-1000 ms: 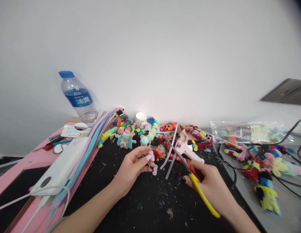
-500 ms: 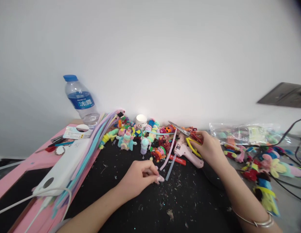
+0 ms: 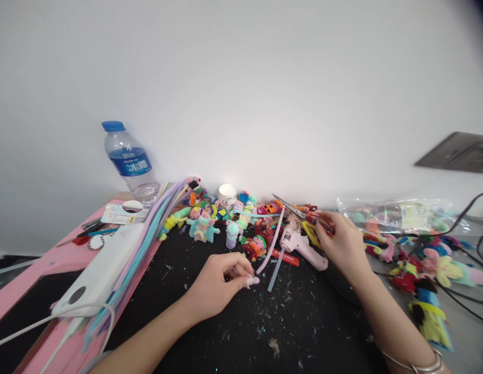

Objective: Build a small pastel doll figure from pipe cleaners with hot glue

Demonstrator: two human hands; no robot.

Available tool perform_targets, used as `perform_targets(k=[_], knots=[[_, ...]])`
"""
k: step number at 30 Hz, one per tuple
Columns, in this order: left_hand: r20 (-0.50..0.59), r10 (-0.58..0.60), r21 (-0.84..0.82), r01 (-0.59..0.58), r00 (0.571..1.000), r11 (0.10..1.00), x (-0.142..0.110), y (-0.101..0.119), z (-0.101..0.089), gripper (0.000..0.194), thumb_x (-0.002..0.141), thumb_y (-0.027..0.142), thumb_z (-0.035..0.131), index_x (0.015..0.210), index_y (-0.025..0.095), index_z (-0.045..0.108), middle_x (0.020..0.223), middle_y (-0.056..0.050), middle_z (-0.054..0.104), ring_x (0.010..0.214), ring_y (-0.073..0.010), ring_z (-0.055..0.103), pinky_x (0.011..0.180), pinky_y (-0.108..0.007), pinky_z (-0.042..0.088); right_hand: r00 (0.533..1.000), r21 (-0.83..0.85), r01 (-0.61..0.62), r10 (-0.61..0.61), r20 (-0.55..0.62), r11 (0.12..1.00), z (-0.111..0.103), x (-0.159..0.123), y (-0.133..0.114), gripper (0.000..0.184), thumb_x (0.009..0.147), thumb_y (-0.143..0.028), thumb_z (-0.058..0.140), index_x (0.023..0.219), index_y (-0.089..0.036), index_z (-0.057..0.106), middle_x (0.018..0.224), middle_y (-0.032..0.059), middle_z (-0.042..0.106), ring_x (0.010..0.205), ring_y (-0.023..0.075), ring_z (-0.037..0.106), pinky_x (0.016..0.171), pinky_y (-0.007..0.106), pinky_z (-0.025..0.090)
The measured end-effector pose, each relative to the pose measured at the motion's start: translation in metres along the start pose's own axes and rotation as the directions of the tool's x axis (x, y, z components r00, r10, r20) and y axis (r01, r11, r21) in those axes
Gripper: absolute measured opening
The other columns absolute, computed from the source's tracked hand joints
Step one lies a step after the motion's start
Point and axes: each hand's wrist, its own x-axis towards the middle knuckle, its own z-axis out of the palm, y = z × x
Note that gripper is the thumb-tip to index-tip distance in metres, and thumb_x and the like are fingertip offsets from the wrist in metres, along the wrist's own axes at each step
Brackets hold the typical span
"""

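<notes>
My left hand (image 3: 221, 285) is closed low over the black work surface (image 3: 210, 337), its fingertips pinching a small pale-pink fuzzy piece (image 3: 252, 281). Just beyond those fingertips ends a lilac pipe cleaner (image 3: 273, 244); whether the two are joined I cannot tell. My right hand (image 3: 342, 244) has its thumb and fingers closed at the handles of a pair of scissors (image 3: 294, 209), whose metal blades point away to the left. Yellow handle loops show beside the thumb. Under the blades lies a pink hot glue gun (image 3: 303, 249) with a translucent glue stick (image 3: 276, 270).
Several fuzzy pipe-cleaner figures (image 3: 203, 226) and a paper cup (image 3: 227, 196) line the wall. On the left are a water bottle (image 3: 130, 161), a pipe-cleaner bundle (image 3: 147, 234) and a white power strip (image 3: 101, 265). More figures (image 3: 430, 306), a clear bag (image 3: 405, 215) and black cables occupy the right.
My right hand has shifted slightly right and towards me at the scissors' handles, while the blades have barely moved. My left fingertips have turned a little, and the pale-pink piece shows more clearly.
</notes>
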Motion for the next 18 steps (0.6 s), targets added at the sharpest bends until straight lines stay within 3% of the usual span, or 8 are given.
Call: perform_targets(k=[4,7,11,15,18], knots=[[-0.045,0.003,-0.022,-0.004,0.999,1.0,0.004,-0.003,-0.01,0.005,0.071,0.021,0.064,0.072,0.016,0.063,0.064,-0.001,0.063,0.062,-0.0142,0.057,0.059,-0.022,0.042,0.991,0.024,0.003,0.0,-0.137,1.0,-0.009,-0.007,-0.01,0.017,0.082,-0.019,0.045,0.093,-0.017,0.059,0.09,0.0089,0.066,0.086,0.0235,0.059,0.077,0.033,0.044],[-0.056,-0.034,-0.052,0.031,0.998,0.998,0.009,-0.007,-0.016,0.009,0.071,0.021,0.064,0.078,0.015,0.067,0.072,-0.003,0.066,0.069,-0.0162,0.061,0.064,-0.024,0.045,0.984,0.078,0.035,-0.021,-0.175,0.996,-0.011,-0.015,-0.017,0.014,0.083,-0.018,0.046,0.09,-0.018,0.058,0.087,0.0084,0.065,0.082,0.0222,0.06,0.074,0.031,0.045],[-0.062,0.003,-0.109,-0.01,0.998,0.994,0.012,-0.01,-0.017,0.007,0.069,0.018,0.066,0.072,0.014,0.069,0.082,-0.006,0.068,0.077,-0.0179,0.063,0.07,-0.026,0.048,0.965,0.245,0.203,-0.152,-0.212,0.948,-0.01,-0.033,-0.034,0.013,0.082,-0.015,0.048,0.091,-0.018,0.056,0.085,0.0074,0.064,0.079,0.0209,0.06,0.072,0.031,0.045],[0.0,-0.01,-0.225,0.009,1.0,0.974,0.01,-0.01,-0.008,0.005,0.068,0.015,0.067,0.073,0.013,0.069,0.086,-0.006,0.07,0.082,-0.0186,0.065,0.078,-0.028,0.049,0.949,0.483,0.267,-0.316,0.022,0.834,-0.008,-0.054,-0.069,0.011,0.083,-0.015,0.045,0.09,-0.019,0.053,0.08,0.0052,0.06,0.07,0.0176,0.056,0.063,0.028,0.044],[-0.006,-0.026,-0.24,0.023,1.0,0.971,0.004,-0.011,0.0,0.006,0.068,0.015,0.068,0.073,0.015,0.068,0.08,-0.004,0.071,0.076,-0.0178,0.065,0.074,-0.028,0.05,0.922,0.541,0.108,-0.288,0.26,0.834,-0.004,-0.068,-0.096,0.014,0.088,-0.02,0.039,0.079,-0.019,0.049,0.072,0.0027,0.055,0.065,0.0163,0.051,0.059,0.027,0.04]])
